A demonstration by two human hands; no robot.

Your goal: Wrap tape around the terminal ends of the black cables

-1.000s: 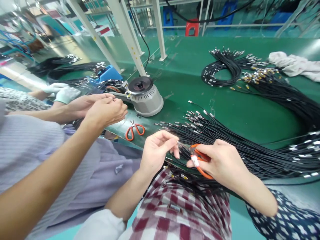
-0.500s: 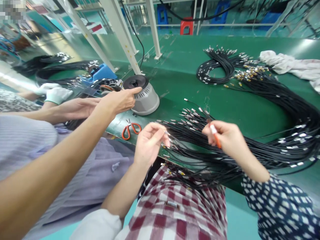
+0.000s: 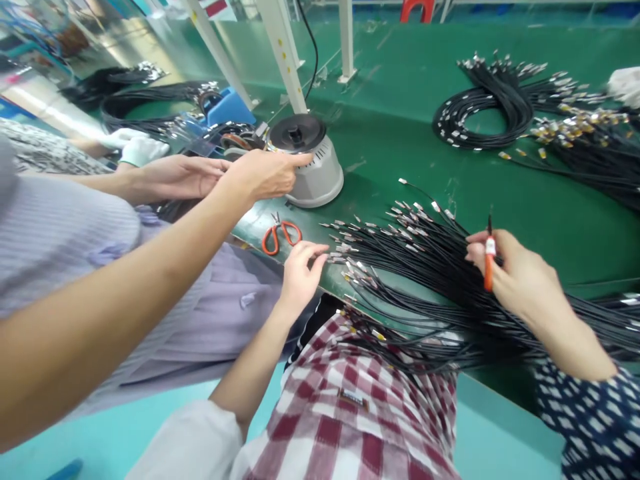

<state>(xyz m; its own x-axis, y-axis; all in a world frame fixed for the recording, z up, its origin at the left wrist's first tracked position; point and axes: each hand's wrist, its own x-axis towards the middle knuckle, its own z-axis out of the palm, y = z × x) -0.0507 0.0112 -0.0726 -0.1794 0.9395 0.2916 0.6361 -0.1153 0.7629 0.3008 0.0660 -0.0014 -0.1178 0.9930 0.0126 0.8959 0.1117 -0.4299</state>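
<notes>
My left hand (image 3: 303, 273) is at the table's front edge, thumb and fingers apart with nothing visible between them, beside the tips of a bundle of black cables (image 3: 430, 267) with silvery ends. My right hand (image 3: 520, 273) is above that bundle and holds a small orange-handled tool (image 3: 489, 257), its dark thin tip pointing away from me. Orange-handled scissors (image 3: 281, 235) lie on the green table, left of the cable ends. Some cables hang over the edge onto my checked apron (image 3: 345, 413).
A grey round device (image 3: 313, 173) with a black top stands behind the scissors, a co-worker's hand (image 3: 265, 175) at it. Coiled cables (image 3: 480, 123) lie at the back right. White posts (image 3: 347, 40) rise from the table (image 3: 395, 120). Gloved hands (image 3: 143, 150) are at the left.
My left hand has opened and come away from the cable end it was pinching. My right hand has moved right with the tool, now more upright. The view has shifted downward.
</notes>
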